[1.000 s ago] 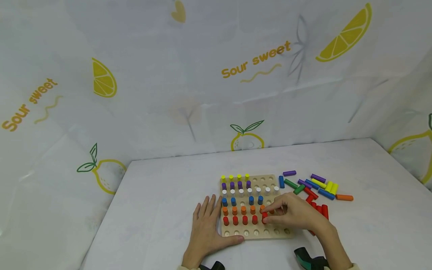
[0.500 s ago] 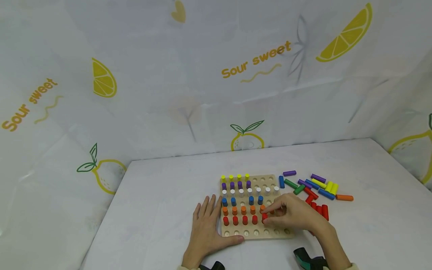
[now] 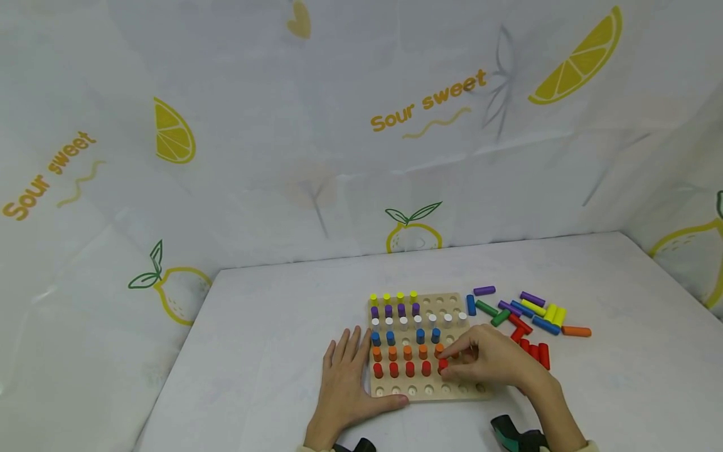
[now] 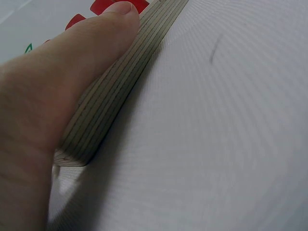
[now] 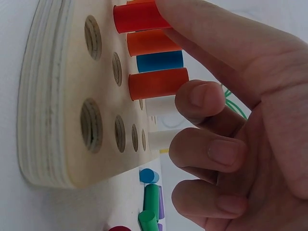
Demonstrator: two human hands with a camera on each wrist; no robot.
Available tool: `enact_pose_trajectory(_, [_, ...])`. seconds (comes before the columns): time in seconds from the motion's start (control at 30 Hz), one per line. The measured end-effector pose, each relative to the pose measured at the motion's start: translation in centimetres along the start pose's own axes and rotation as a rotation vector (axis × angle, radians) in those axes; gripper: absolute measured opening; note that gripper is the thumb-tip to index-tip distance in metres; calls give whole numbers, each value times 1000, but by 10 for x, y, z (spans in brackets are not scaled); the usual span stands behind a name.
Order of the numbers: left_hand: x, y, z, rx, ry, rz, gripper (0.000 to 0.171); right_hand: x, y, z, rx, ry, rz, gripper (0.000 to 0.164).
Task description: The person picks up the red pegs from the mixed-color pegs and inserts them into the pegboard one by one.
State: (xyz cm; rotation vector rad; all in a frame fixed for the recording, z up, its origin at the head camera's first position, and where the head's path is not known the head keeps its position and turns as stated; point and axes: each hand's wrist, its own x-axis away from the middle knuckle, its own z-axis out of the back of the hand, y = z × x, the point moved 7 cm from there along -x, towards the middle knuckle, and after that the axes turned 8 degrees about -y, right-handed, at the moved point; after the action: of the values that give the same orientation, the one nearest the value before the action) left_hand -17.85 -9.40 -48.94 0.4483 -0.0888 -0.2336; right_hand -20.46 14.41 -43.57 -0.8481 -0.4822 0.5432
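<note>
A light wooden pegboard lies on the white table, with coloured pegs standing in rows of round holes. My left hand rests against its left side, fingers straight; the thumb stretches along the front edge. With thumb and index finger, my right hand pinches a red peg at the right end of the red row. This peg stands upright at the board, its upper end covered by the fingertips. The other right fingers curl loosely beside an orange peg.
Right of the board lies a loose scatter of pegs, among them red pegs, green pegs, an orange peg and a purple peg. The board's front row shows bare holes. A printed white curtain hangs behind the table.
My right fingertips have sunk very slightly at the red peg. The left hand and the board have stayed in place.
</note>
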Motion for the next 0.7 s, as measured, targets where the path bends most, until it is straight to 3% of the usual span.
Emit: enact_pose_trajectory(0.7, [0, 0, 1, 4, -12, 5, 129, 1, -3, 1, -12, -6, -16, 21])
